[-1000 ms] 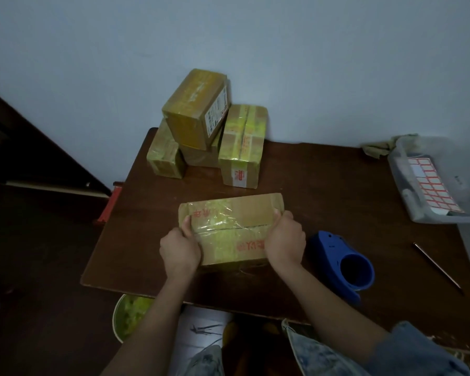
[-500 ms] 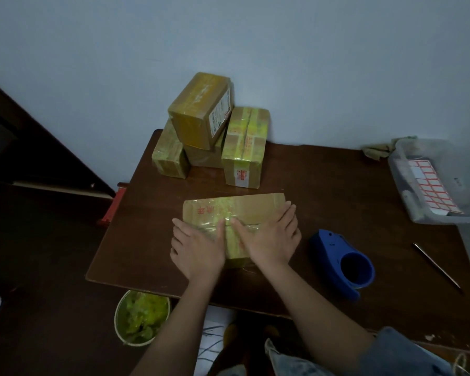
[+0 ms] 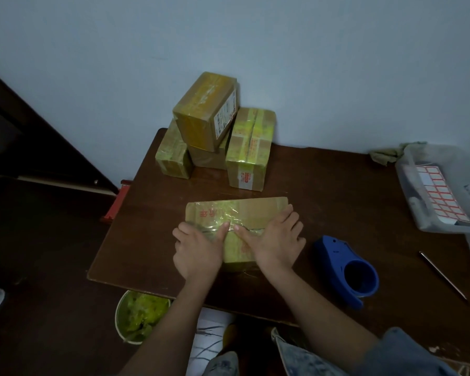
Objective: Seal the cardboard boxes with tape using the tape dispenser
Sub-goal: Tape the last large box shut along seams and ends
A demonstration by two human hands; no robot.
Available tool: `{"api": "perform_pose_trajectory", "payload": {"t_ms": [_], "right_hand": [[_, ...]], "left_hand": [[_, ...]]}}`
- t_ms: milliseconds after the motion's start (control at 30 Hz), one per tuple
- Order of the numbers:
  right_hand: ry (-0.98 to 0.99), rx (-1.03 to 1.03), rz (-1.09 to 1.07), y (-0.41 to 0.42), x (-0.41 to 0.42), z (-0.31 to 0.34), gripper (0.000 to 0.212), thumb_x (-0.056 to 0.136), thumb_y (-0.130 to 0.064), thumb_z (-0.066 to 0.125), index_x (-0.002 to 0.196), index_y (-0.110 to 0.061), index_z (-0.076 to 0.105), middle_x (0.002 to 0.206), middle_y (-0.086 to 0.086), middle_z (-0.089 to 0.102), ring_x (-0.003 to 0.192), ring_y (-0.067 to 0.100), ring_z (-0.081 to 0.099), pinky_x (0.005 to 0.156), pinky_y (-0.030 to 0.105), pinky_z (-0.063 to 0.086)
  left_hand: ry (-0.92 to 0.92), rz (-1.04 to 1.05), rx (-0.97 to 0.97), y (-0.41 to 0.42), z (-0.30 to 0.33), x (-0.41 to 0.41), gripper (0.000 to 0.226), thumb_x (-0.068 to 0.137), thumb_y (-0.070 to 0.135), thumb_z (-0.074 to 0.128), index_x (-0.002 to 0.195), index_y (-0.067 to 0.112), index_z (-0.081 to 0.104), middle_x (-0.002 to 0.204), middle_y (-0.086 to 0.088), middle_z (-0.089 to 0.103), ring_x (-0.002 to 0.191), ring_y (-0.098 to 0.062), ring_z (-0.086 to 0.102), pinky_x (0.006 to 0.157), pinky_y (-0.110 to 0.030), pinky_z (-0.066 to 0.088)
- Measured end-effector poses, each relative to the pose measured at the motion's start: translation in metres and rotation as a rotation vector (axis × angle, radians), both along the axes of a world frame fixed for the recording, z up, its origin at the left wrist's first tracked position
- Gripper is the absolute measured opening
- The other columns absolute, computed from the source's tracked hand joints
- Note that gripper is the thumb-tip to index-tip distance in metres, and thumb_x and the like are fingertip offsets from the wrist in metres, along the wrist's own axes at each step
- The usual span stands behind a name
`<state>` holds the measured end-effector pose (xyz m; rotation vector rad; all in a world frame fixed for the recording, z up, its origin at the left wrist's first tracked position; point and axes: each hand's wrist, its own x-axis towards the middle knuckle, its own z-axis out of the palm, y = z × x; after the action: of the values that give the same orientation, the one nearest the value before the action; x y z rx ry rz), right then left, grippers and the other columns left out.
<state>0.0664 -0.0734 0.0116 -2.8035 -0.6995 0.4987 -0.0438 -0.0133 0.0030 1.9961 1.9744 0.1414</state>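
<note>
A flat cardboard box (image 3: 244,211) with clear tape and red print lies on the brown table (image 3: 337,191) in front of me. My left hand (image 3: 198,249) lies flat on its left part, fingers straight. Flat on the right part of the box is my right hand (image 3: 273,240), and the two thumbs nearly meet along the tape seam. The blue tape dispenser (image 3: 346,270) lies on the table just right of my right hand, untouched.
Several taped boxes (image 3: 217,137) are stacked at the table's back against the wall. A clear bin (image 3: 442,191) with a sticker sheet sits at the right edge, a pen (image 3: 442,275) in front of it. A bucket (image 3: 140,316) with green scraps stands below the front edge.
My hands went from gripping the box's two ends to lying flat on its top, thumbs meeting at the seam. The box has tipped flatter.
</note>
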Motion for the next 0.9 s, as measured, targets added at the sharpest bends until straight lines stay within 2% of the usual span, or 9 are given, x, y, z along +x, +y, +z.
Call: {"api": "perform_pose_trajectory", "payload": {"t_ms": [133,233,433,533,633,700,767,800,900], "right_hand": [[0.002,0.066,-0.007,-0.003,0.007,-0.001,0.123,0.069,-0.083,0.058,0.153,-0.006,0.012,0.145,0.009,0.034,0.131,0.027,0.039,0.1,0.045,0.043],[-0.031,0.163,0.045,-0.013,0.016,-0.004,0.1,0.082,-0.071,0.056,0.152,-0.009,0.022,0.137,0.007,0.042,0.124,0.023,0.045,0.096,0.04,0.047],[0.04,0.414,0.043,-0.033,0.031,-0.009,0.055,0.101,-0.038,0.047,0.15,-0.015,0.038,0.121,0.004,0.063,0.109,0.017,0.06,0.093,0.032,0.048],[0.11,0.437,-0.003,-0.034,0.032,-0.005,0.044,0.105,-0.029,0.039,0.147,-0.017,0.042,0.108,0.004,0.069,0.091,0.013,0.065,0.08,0.026,0.052],[0.299,0.318,-0.031,-0.024,0.042,-0.005,0.047,0.106,-0.035,0.033,0.145,-0.011,0.043,0.106,0.003,0.066,0.072,0.003,0.057,0.054,0.014,0.043],[0.404,0.298,-0.025,-0.019,0.043,-0.005,0.066,0.102,-0.05,0.034,0.153,-0.008,0.026,0.116,0.006,0.064,0.081,0.009,0.062,0.06,0.02,0.047],[0.399,0.315,0.004,-0.019,0.042,-0.01,0.073,0.098,-0.057,0.041,0.149,-0.007,0.028,0.122,0.007,0.062,0.1,0.019,0.064,0.077,0.032,0.054],[0.388,0.312,0.011,-0.019,0.043,-0.013,0.065,0.098,-0.056,0.043,0.14,-0.007,0.037,0.118,0.005,0.062,0.1,0.019,0.064,0.079,0.033,0.054],[0.415,0.267,0.027,-0.018,0.047,-0.015,0.037,0.101,-0.05,0.037,0.111,-0.014,0.043,0.097,-0.001,0.061,0.078,0.008,0.06,0.06,0.022,0.047]], "left_hand": [[-0.017,-0.013,-0.017,0.006,0.001,-0.003,0.084,0.073,0.081,0.049,0.109,0.006,0.038,0.115,-0.016,0.054,0.095,-0.036,0.063,0.064,-0.036,0.043],[-0.093,0.015,-0.029,0.017,-0.001,-0.012,0.072,0.079,0.073,0.053,0.107,0.007,0.041,0.113,-0.017,0.058,0.097,-0.041,0.062,0.069,-0.039,0.043],[-0.221,0.035,0.076,0.02,-0.004,-0.021,0.048,0.097,0.05,0.045,0.104,0.004,0.056,0.099,-0.02,0.066,0.093,-0.041,0.062,0.076,-0.044,0.049],[-0.223,0.072,0.063,0.017,-0.001,-0.015,0.047,0.102,0.043,0.037,0.096,0.003,0.061,0.096,-0.021,0.067,0.093,-0.041,0.063,0.076,-0.044,0.05],[-0.22,0.148,-0.051,0.02,0.003,-0.009,0.05,0.103,0.046,0.031,0.099,0.006,0.061,0.102,-0.018,0.065,0.101,-0.04,0.06,0.079,-0.043,0.045],[-0.246,0.152,-0.142,0.024,0.003,-0.007,0.055,0.099,0.056,0.032,0.098,0.007,0.058,0.095,-0.011,0.057,0.098,-0.036,0.059,0.077,-0.039,0.041],[-0.289,0.119,-0.216,0.03,0.0,-0.01,0.059,0.094,0.063,0.038,0.089,0.007,0.056,0.09,-0.008,0.054,0.089,-0.031,0.056,0.074,-0.036,0.04],[-0.325,0.096,-0.238,0.035,-0.003,-0.013,0.061,0.093,0.064,0.041,0.085,0.005,0.057,0.089,-0.01,0.058,0.086,-0.03,0.057,0.073,-0.035,0.042],[-0.402,0.034,-0.258,0.045,-0.01,-0.02,0.063,0.093,0.061,0.045,0.075,0.002,0.062,0.081,-0.013,0.064,0.082,-0.032,0.061,0.069,-0.033,0.042]]}}
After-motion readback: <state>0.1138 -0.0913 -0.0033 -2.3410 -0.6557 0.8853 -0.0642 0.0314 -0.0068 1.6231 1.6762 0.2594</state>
